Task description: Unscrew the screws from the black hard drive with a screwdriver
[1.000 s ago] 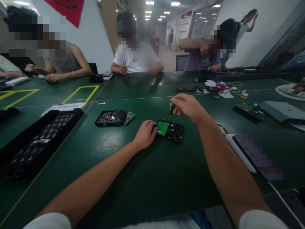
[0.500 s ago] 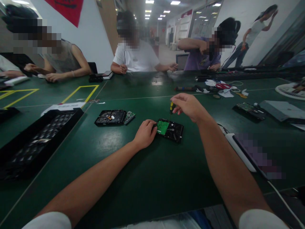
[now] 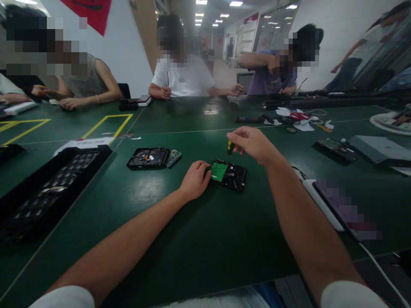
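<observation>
A black hard drive lies on the green table with its green circuit board facing up. My left hand grips its left end, fingers closed on the edge. Above the drive, my right hand pinches a yellow and black screwdriver. The screwdriver stands nearly upright, its thin shaft reaching down to the drive by the board's upper right edge. Whether the tip sits in a screw is too small to tell. To the left lies another hard drive, with a loose circuit board beside it.
At left is a long black tray. On the right are a white-edged device with a cable, another drive and a grey metal box. Scraps and tools lie farther back. Several people sit across the table.
The screwdriver handle and my right fingers have shifted very slightly. My left hand and the drive stay in place. A person walking at the far right has moved farther right.
</observation>
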### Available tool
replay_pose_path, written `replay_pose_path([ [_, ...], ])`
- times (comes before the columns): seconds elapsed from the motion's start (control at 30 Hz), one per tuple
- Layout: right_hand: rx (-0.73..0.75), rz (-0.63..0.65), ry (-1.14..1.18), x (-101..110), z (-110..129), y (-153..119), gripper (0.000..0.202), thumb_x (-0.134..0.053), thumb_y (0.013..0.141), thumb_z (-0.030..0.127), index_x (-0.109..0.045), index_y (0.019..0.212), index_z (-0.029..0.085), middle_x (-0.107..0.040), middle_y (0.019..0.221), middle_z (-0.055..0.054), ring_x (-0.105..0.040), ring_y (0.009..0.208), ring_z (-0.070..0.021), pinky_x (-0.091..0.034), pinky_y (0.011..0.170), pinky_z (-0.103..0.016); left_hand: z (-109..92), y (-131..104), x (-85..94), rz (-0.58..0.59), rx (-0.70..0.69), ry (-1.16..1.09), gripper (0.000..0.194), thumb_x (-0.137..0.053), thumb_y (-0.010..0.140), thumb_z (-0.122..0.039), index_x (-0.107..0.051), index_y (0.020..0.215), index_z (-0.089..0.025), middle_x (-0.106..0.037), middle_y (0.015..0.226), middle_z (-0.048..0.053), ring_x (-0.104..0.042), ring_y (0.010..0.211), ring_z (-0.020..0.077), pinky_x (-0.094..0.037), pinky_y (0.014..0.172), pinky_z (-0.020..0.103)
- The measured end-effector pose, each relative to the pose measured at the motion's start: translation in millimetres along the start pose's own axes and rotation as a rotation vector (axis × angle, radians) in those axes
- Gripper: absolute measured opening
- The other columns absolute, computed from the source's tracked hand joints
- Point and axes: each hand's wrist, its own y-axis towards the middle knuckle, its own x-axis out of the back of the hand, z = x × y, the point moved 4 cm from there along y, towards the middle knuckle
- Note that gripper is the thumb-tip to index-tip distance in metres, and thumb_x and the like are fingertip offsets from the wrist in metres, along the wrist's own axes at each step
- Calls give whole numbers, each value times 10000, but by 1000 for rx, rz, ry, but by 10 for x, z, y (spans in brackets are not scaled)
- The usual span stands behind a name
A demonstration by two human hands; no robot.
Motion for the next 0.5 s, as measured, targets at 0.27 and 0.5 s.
replay_pose_path([
  [0.27, -52, -13, 69, -15, -14, 22, 133, -694, 992, 302, -639, 940, 192, -723, 837, -31, -681, 553, -106, -454, 413, -186, 3, -1, -1, -3, 0, -1, 280, -490, 1035, -284, -621, 1260, -180, -641, 1237, 147, -602, 1211, 292, -515, 1071, 510],
  [0.5, -24, 38, 60, -27, 11, 20, 157, -643, 1019, 302, -704, 932, 186, -680, 734, -3, -634, 524, -86, -460, 436, -177, 2, 3, -7, 3, 5, 3, 280, -491, 1036, -283, -622, 1256, -170, -644, 1234, 150, -600, 1218, 289, -513, 1077, 503],
])
